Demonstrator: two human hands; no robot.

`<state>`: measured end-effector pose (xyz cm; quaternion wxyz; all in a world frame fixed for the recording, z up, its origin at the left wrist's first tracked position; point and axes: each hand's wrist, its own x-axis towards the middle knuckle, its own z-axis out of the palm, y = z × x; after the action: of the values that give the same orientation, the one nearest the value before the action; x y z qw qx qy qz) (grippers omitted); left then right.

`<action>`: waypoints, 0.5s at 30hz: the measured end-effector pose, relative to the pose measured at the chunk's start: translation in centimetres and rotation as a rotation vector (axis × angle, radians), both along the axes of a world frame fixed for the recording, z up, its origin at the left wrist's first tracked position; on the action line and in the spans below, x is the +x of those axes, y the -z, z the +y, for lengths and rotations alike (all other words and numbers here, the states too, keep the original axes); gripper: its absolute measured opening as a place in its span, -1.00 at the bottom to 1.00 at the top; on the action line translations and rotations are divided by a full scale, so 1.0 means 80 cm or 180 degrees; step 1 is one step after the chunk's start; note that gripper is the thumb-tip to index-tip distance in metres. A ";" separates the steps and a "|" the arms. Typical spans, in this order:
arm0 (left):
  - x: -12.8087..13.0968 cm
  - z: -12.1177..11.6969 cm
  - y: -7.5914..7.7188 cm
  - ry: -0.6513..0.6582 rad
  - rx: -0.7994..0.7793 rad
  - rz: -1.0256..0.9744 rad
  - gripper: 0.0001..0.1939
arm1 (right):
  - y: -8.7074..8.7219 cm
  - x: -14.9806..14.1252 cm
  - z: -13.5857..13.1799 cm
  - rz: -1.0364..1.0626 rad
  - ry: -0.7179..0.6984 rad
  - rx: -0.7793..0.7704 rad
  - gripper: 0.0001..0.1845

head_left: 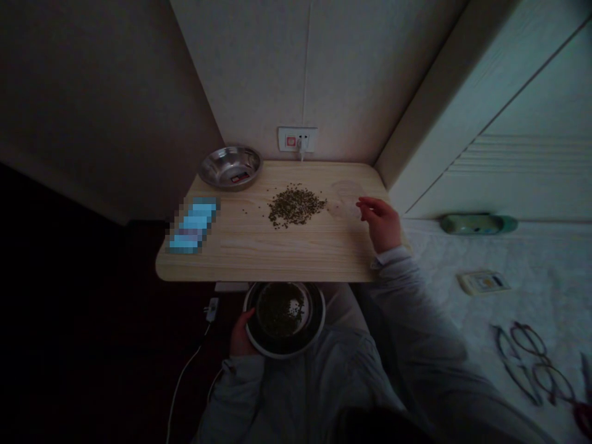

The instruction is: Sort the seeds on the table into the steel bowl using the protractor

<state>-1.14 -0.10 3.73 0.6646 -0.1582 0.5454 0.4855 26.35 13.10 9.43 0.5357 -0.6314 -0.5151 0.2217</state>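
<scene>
Gripping rim of dark bowl (284, 317) at 6 o'clock, left hand (240, 333) keeps it steady just below worktop (277, 259) edge, green bits visible inside. Right hand (382, 225) half-curled, holding nothing, at 3 o'clock, fingertips near clear dish (345, 200), beside pile of green bits (295, 206) at worktop centre. Steel bowl (230, 166) set aside at 11 o'clock.

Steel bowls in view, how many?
2. One steel bowl sits at the far left of the wooden table; a second steel bowl sits below the table edge, held by the left hand. Others may be out of view.
</scene>
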 end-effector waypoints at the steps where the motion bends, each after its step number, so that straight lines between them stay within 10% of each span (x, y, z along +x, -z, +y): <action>1: 0.000 0.000 0.001 0.0001 -0.0001 -0.0002 -0.74 | -0.001 -0.006 0.002 0.0085 -0.0002 0.0042 -0.75; 15: 0.002 -0.005 0.009 0.0262 -0.0038 0.0185 -0.74 | 0.022 -0.110 0.020 -0.0544 -0.0674 -0.0105 -0.73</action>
<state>-0.97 -0.49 2.97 0.6669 -0.1254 0.5735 0.4589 17.53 14.69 7.64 0.4529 -0.5988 -0.6189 0.2309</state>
